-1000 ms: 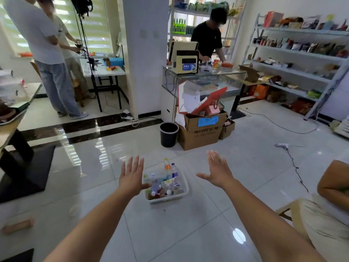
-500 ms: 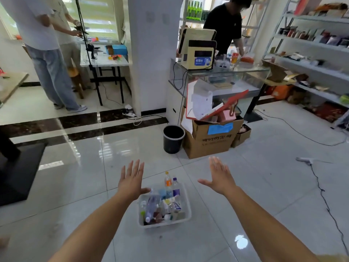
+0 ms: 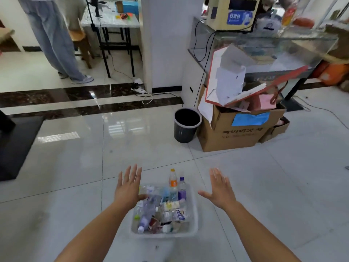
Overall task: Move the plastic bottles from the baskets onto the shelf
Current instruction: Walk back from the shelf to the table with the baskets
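White basket (image 3: 194, 214) sits on tiled floor (image 3: 75, 167), between both outstretched arms. Plastic bottles (image 3: 162, 210) heaped inside, most lying flat. Orange-capped bottle (image 3: 173, 180) and purple-capped bottle (image 3: 182, 189) stand upright at far edge.

Left hand (image 3: 128, 188): fingers straight and spread, holding nothing, palm down at basket's far-left corner, thumb over rim; contact cannot be told.

Right hand (image 3: 220, 191): fingers straight and spread, holding nothing, just right of basket, apart from it.

Black bin (image 3: 186, 127) and cardboard box (image 3: 238, 133) well beyond basket.
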